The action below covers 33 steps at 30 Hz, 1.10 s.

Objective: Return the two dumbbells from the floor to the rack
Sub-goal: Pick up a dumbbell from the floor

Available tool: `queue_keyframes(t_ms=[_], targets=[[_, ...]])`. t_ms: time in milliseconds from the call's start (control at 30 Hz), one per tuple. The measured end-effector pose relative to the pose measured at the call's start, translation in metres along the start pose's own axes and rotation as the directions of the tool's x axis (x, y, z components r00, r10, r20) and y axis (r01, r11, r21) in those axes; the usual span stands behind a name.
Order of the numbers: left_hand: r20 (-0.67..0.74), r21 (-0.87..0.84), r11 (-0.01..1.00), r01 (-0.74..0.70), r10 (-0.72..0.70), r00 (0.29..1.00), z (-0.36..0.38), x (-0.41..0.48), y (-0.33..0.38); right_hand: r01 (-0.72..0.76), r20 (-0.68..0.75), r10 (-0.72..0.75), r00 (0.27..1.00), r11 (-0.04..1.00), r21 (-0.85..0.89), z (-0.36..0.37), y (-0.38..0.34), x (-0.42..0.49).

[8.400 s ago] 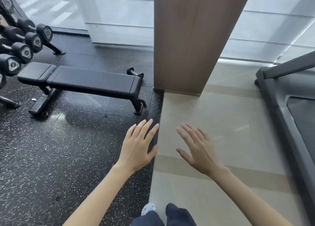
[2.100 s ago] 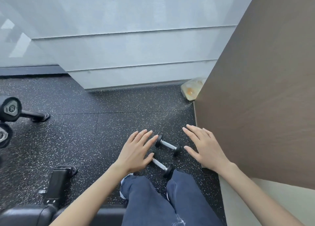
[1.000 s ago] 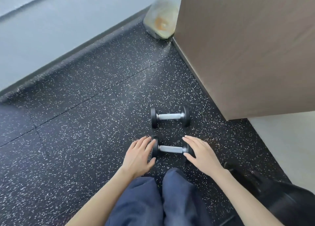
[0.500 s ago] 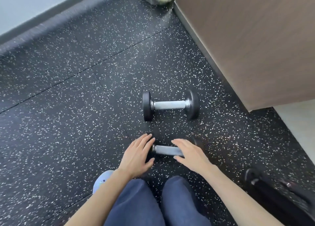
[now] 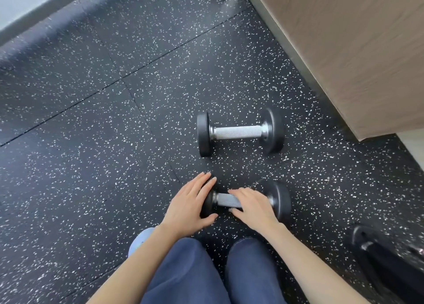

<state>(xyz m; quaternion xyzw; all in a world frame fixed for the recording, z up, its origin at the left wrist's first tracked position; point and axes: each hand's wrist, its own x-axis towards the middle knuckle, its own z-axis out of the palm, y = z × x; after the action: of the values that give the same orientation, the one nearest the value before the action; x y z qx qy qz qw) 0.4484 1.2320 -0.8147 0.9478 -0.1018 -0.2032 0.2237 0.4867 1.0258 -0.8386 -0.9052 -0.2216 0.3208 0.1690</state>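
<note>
Right hand (image 5: 252, 208) fingers draped over near dumbbell (image 5: 281, 202) handle, grip seemingly unclosed; left hand (image 5: 190, 206) flat against its end.

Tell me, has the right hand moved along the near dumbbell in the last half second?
Yes. The right hand slid left over the near dumbbell, uncovering its right weight.

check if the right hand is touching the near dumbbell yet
Touching. The head view shows the right hand draped over the near dumbbell, fingers lying on its silver grip with no gap showing; they have not curled closed.
</note>
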Motion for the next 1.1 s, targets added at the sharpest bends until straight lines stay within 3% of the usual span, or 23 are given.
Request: queue_keyframes(t_ms=[233, 500, 667, 733, 833, 900, 1000, 1100], targets=[[-0.031, -0.072, 0.996, -0.051, 0.049, 0.998, 0.002, 0.005, -0.008, -0.07, 0.007, 0.071, 0.997, 0.989, -0.129, 0.002, -0.001, 0.014], [-0.061, -0.1, 0.993, -0.056, 0.05, 0.997, 0.001, 0.01, -0.009, -0.032, -0.021, 0.031, 0.999, 0.997, -0.074, -0.009, 0.0, 0.009], [-0.073, -0.096, 0.995, -0.018, 0.011, 0.997, 0.003, 0.005, -0.001, 0.099, -0.181, -0.133, 0.974, 0.978, -0.186, -0.029, 0.007, 0.001], [-0.085, -0.119, 0.992, 0.03, -0.04, 0.996, 0.004, 0.003, 0.005, 0.095, -0.229, -0.13, 0.965, 0.983, -0.159, -0.035, 0.014, -0.003], [-0.08, -0.14, 0.989, 0.042, -0.053, 0.995, 0.005, 0.001, 0.006, 0.0, -0.238, -0.018, 0.971, 0.997, -0.074, -0.04, 0.031, -0.022], [-0.074, -0.172, 0.983, 0.06, -0.074, 0.994, 0.004, 0.001, 0.006, -0.097, -0.206, 0.111, 0.972, 0.992, 0.081, -0.042, 0.039, -0.038], [-0.057, -0.281, 0.948, 0.151, -0.174, 0.983, 0.003, 0.001, 0.01, -0.291, -0.122, 0.368, 0.922, 0.866, 0.407, -0.042, 0.037, -0.051], [-0.047, -0.362, 0.911, 0.197, -0.229, 0.972, 0.005, 0.002, 0.015, -0.351, -0.099, 0.47, 0.877, 0.768, 0.535, -0.037, 0.03, -0.05]])
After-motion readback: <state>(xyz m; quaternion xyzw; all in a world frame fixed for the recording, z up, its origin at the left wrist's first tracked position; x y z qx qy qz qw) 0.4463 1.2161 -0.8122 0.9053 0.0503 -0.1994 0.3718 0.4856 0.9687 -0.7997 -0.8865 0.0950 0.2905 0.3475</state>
